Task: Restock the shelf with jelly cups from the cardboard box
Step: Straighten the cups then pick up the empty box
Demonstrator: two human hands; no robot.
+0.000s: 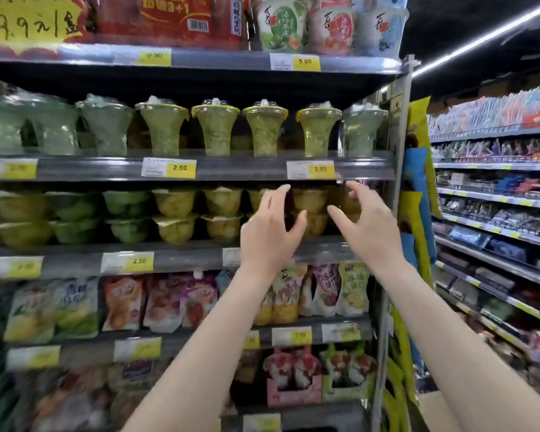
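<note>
Filling most of the view, the shelf unit (181, 169) stands in tiers with yellow price tags along each rail. Its upper middle tier carries a row of tall flared cups (215, 129) with domed lids. Below that sits the tier of jelly cups (175, 213), low tubs stacked two high, green toward the left and yellow toward the right. Soft fruit pouches (122, 304) fill the tier under them (the print is too blurred to read). Both forearms reach up to the right end of the jelly-cup tier. Left hand (270, 229) and right hand (367, 226) are apart, fingers spread and loosely bent, holding nothing, with a stacked pair of yellow tubs (312, 210) showing between them; whether any fingertip touches it I cannot tell.
</note>
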